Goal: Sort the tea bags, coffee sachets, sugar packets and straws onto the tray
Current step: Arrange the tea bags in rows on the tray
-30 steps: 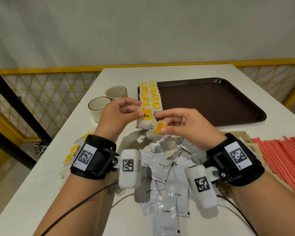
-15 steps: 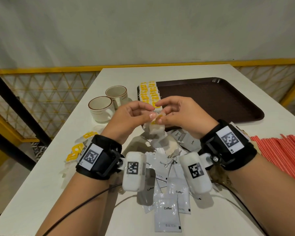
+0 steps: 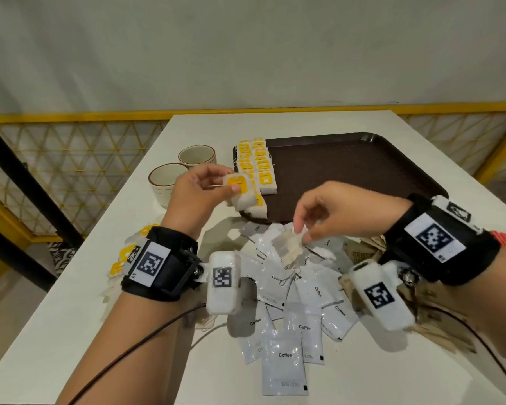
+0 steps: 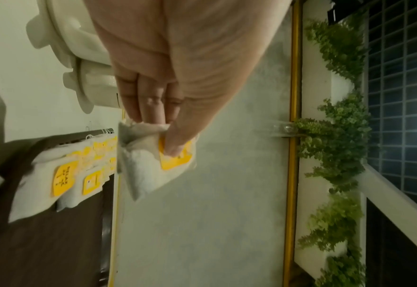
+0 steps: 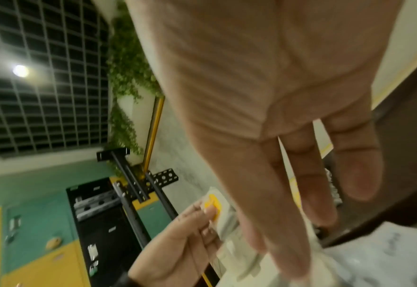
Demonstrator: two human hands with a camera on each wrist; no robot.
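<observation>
The left hand [image 3: 199, 191] is pinching a yellow-tagged tea bag [image 3: 240, 188] above the tray [image 3: 362, 176] at 12 o'clock, beside the laid rows [image 3: 256, 162]. The right hand [image 3: 333, 214] is pinching a tea bag from the pile [image 3: 287, 244] at 6 o'clock. Its string seems to be lying tangled among the coffee sachets [image 3: 284, 361] on the surface [image 3: 70, 317], so lifting could drag neighbours along or tear the bag.
</observation>
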